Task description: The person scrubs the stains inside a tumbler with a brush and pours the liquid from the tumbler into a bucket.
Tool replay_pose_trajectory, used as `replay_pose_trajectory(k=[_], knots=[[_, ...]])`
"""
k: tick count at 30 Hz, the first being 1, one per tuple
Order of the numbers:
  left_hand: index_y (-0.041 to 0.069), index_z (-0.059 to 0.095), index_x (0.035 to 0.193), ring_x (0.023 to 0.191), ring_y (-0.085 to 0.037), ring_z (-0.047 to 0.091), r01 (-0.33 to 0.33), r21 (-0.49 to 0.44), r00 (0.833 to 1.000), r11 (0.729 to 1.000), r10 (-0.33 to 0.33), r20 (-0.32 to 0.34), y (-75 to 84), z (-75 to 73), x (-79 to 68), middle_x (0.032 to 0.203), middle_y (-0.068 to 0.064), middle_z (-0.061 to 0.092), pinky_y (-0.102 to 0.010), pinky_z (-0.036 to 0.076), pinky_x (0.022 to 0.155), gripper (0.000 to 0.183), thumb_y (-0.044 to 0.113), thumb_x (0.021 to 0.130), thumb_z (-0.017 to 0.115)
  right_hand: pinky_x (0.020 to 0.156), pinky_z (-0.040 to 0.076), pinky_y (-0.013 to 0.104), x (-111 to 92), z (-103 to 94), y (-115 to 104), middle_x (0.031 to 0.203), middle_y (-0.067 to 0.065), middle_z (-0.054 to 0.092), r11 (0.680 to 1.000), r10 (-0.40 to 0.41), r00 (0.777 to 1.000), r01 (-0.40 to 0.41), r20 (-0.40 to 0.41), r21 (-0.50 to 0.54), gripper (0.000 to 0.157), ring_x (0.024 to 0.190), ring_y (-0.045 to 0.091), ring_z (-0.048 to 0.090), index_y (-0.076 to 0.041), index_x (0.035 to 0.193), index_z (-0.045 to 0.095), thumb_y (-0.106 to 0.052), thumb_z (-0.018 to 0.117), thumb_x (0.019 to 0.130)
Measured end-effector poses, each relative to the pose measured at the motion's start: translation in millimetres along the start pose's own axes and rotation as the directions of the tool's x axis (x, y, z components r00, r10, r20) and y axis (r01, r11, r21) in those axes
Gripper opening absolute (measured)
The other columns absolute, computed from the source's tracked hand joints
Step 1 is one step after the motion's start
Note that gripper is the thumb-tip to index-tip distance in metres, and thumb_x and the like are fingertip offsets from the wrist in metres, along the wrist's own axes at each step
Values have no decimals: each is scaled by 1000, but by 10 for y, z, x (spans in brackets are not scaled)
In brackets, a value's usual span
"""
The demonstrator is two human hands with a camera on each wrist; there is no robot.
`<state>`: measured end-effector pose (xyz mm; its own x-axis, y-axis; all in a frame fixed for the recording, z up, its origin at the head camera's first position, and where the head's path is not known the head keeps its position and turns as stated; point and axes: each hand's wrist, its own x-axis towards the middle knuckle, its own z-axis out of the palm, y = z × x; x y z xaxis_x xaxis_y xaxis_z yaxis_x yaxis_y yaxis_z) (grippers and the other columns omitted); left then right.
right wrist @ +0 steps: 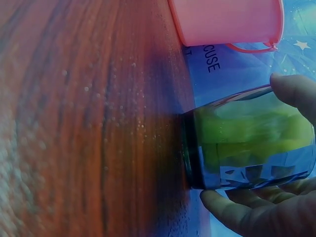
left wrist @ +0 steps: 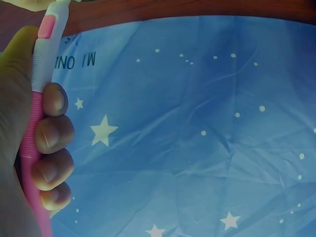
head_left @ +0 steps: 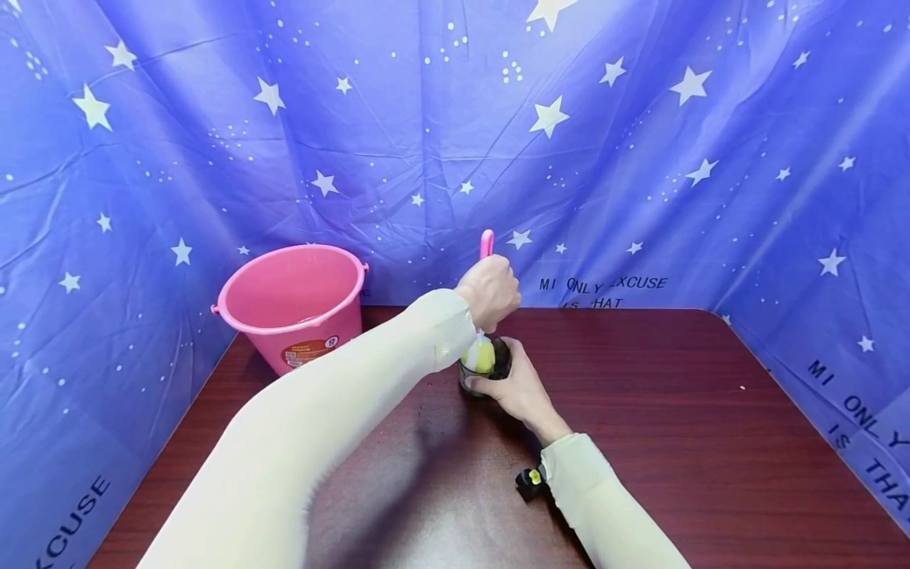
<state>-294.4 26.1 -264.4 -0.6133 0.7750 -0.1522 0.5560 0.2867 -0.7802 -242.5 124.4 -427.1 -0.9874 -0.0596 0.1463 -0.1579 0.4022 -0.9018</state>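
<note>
My left hand (head_left: 490, 291) grips the pink-and-white handle (left wrist: 43, 69) of a sponge cup brush, its fingers curled round the shaft. The handle stands upright, and its pink end (head_left: 486, 243) sticks out above the fist. Below, the yellow-green sponge head (head_left: 479, 356) sits inside a dark, see-through glass (right wrist: 210, 170). My right hand (head_left: 522, 389) holds that glass near the table, thumb on one side and fingers on the other. Through the glass wall the sponge (right wrist: 256, 131) looks blurred.
A pink bucket (head_left: 290, 294) with a label stands at the back left of the dark red wooden table (head_left: 640, 411). Water drops lie on the tabletop near the glass. A blue star-patterned curtain (head_left: 426, 142) hangs behind and along the sides.
</note>
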Motion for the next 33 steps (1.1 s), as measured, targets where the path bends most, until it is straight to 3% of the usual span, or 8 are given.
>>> replay_pose_trajectory(k=[5,13,19,33], knots=[[28,70,90,73,-12,58,6,-15,1000,1000,-6,-6,21,-32,11,86,7,68,-31,44,68,23,44,78,61,95,38,38,6,4,8,119,10,55,1000,-3,1000,3,5,3,82,104,24,53,-8,132,40,-22,87,65],[28,70,89,70,-10,57,79,-50,996,996,-81,-45,75,-31,26,84,8,67,-30,44,64,16,37,81,59,93,39,39,-4,7,6,116,10,55,1000,5,1000,-5,4,9,84,102,24,53,-10,134,39,-23,87,66],[29,69,89,66,-9,52,92,-20,993,996,-93,-71,119,-24,62,84,9,66,-30,36,56,14,31,81,58,93,38,37,-10,10,5,112,10,55,1000,1,1000,-1,-4,7,83,101,24,53,-10,133,39,-23,87,66],[28,67,82,59,-9,41,102,76,994,992,-100,-32,149,29,61,76,9,59,-28,27,47,20,17,84,50,93,39,38,-13,6,6,115,9,55,1000,-9,1000,9,-10,12,79,101,24,54,-9,129,41,-21,87,65]])
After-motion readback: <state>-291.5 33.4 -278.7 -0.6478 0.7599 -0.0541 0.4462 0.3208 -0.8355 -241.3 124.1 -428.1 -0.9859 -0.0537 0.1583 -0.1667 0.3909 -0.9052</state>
